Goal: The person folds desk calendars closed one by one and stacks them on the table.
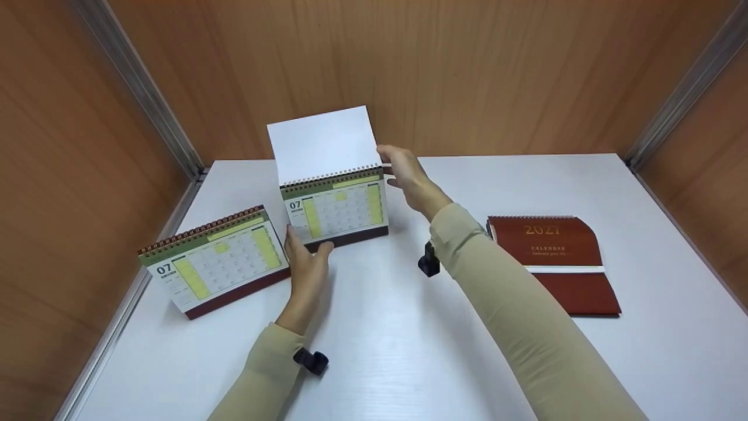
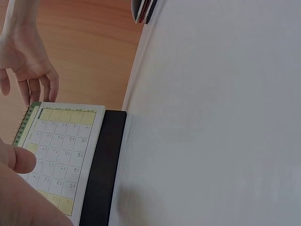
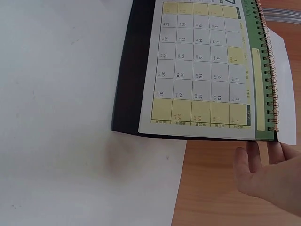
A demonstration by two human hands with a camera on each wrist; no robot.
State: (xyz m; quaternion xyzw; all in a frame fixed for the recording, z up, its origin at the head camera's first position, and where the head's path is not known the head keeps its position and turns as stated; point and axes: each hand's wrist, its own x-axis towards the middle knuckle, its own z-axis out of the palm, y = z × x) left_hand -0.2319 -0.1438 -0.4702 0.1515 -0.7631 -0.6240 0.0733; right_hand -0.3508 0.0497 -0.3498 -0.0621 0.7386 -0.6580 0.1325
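A spiral-bound desk calendar (image 1: 339, 211) with a black base shows its 07 page, while a white sheet (image 1: 324, 143) stands up from its rings. My left hand (image 1: 307, 272) holds its lower left corner; in the left wrist view the thumb (image 2: 21, 159) lies before the page. The right hand (image 1: 412, 178) touches the upper right edge near the binding. Its fingertips (image 3: 254, 149) are partly hidden behind that corner, with the thumb apart below. Left of these stands a second desk calendar (image 1: 219, 260), also at 07, with a dark red base.
A dark red 2027 calendar (image 1: 549, 242) with a white band rests on the table's right side. The white table (image 1: 374, 351) is enclosed by wooden panels (image 1: 362, 64) at the back and sides. Black devices (image 1: 429, 260) are strapped to both sleeves.
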